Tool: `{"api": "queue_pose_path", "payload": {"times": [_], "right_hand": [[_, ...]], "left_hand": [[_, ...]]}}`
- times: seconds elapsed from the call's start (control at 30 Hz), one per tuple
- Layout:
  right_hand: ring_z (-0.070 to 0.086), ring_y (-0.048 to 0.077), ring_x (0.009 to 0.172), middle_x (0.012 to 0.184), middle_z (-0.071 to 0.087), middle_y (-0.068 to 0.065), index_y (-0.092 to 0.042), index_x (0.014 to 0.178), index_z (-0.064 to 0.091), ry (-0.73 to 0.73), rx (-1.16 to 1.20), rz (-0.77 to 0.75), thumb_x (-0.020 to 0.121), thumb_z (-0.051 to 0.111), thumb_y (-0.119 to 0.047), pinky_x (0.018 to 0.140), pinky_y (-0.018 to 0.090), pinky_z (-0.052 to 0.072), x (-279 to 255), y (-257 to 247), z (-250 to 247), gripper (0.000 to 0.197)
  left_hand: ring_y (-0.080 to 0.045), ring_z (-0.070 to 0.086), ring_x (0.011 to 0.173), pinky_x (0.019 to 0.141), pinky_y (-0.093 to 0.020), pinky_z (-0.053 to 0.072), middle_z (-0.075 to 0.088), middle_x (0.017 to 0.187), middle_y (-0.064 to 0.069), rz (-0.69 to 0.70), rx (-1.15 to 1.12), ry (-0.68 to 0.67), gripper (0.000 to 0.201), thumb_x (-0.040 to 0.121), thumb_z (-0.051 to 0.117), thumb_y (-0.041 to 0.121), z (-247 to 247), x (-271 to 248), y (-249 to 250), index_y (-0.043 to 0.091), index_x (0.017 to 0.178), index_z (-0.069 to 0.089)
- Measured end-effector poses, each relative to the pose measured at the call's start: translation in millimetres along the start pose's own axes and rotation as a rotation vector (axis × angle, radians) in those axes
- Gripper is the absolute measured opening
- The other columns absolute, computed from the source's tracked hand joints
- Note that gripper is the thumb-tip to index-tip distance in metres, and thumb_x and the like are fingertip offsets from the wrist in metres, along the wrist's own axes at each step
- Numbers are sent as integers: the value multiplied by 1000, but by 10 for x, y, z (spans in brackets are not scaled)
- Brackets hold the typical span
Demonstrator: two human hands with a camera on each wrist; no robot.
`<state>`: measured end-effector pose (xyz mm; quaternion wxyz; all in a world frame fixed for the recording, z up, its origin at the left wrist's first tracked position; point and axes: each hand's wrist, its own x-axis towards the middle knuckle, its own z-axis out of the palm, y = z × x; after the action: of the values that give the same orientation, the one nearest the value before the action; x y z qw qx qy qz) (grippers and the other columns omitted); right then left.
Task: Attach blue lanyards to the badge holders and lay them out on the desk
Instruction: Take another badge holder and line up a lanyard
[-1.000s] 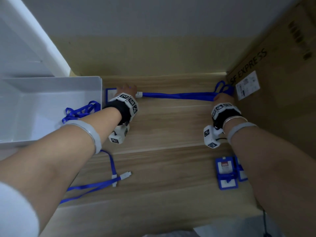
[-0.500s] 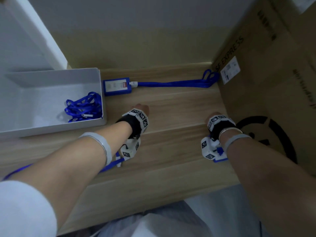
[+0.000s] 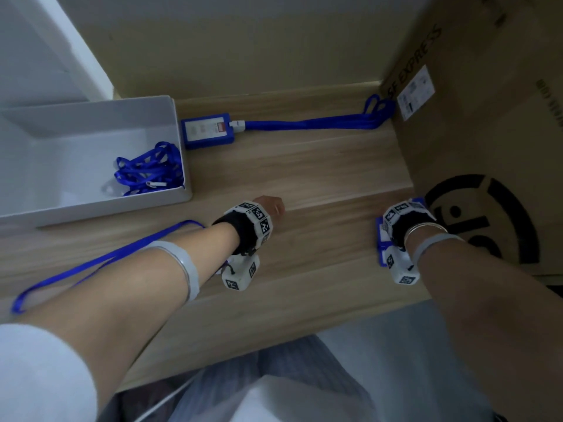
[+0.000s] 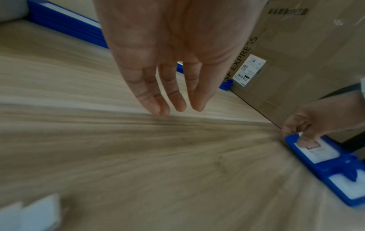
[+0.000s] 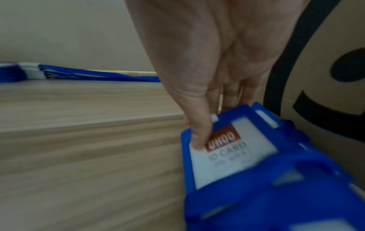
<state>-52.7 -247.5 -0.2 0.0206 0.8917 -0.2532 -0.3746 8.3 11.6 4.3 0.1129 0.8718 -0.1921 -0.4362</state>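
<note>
Fingers (image 5: 199,137) of my right hand (image 5: 213,62) now pinch the next badge holder (image 5: 237,164) by the box; left hand (image 4: 173,54) back, open, empty. First badge (image 3: 207,130) laid out with lanyard (image 3: 310,124) at table (image 3: 304,178) rear.

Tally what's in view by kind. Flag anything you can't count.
White tray: 1
Cardboard box: 1
Loose lanyard on the desk: 1
Lanyard bundle in the tray: 1, strands uncountable
Finished badge pile at the back: 1, number stacked unclear
Bare badge holders under the right hand: 2 showing
Total: 7 entries
</note>
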Motion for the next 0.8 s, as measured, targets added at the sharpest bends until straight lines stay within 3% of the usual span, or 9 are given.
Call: {"api": "queue_pose_path", "payload": {"times": [0.1,0.13,0.17,0.27,0.4,0.5,0.6,0.73,0.8], "right_hand": [[47,38,124,137,50,14,-15,127,55,-148,-56,-17,60,76,-37,99,48,42,94,10,-7,73],[48,37,123,138,49,12,-22,128,54,-155,-48,-37,62,77,-35,96,46,44,81,-31,-53,71],[49,36,124,139,49,10,-24,130,52,-142,16,-92,74,73,-31,98,44,44,-28,-147,-130,61],[49,29,126,137,53,11,-12,131,54,-113,304,-269,90,61,-21,101,37,41,-294,-562,-337,43],[52,26,124,134,55,11,-9,131,54,-90,446,-392,91,60,-19,95,33,42,-390,-1056,-443,42],[53,28,123,131,57,13,-6,130,53,-59,513,-457,89,62,-16,98,35,44,-452,-1330,-507,43],[55,26,117,122,54,10,-13,121,56,14,561,-526,82,70,-12,90,33,47,-493,-1464,-525,41],[47,21,120,132,46,6,-20,112,65,138,426,-594,79,73,-17,95,28,38,-614,-1530,-517,34],[52,18,109,129,53,3,-22,106,70,110,333,-583,79,73,-19,88,24,40,-631,-1562,-482,28]], "left_hand": [[-27,54,119,98,-33,43,56,130,-11,32,-74,16,32,94,44,7,71,-50,1,8,123,55],[-27,54,118,97,-33,43,57,130,-11,46,-95,-1,31,94,44,9,79,-62,0,8,123,55],[-26,54,118,97,-32,43,57,130,-10,49,-117,-14,30,95,45,12,75,-78,-9,9,123,55],[-25,52,120,96,-31,43,55,131,-8,48,-252,-41,33,92,54,21,79,-118,-18,12,124,55],[-20,57,100,84,-22,43,60,120,-9,22,-598,-61,46,84,66,17,54,-203,-55,12,128,52],[-32,57,113,91,-33,47,59,124,-19,32,-592,-46,46,85,64,7,-34,-249,-158,2,128,49],[-38,56,115,99,-44,47,57,125,-25,9,-609,27,46,84,65,7,-83,-258,-312,-3,125,49],[-37,56,116,101,-48,45,56,127,-24,-26,-600,77,46,86,63,11,-123,-256,-527,-3,127,46],[-38,54,118,102,-49,44,54,129,-24,-35,-636,79,48,87,62,10,-155,-277,-585,-2,130,43]]}}
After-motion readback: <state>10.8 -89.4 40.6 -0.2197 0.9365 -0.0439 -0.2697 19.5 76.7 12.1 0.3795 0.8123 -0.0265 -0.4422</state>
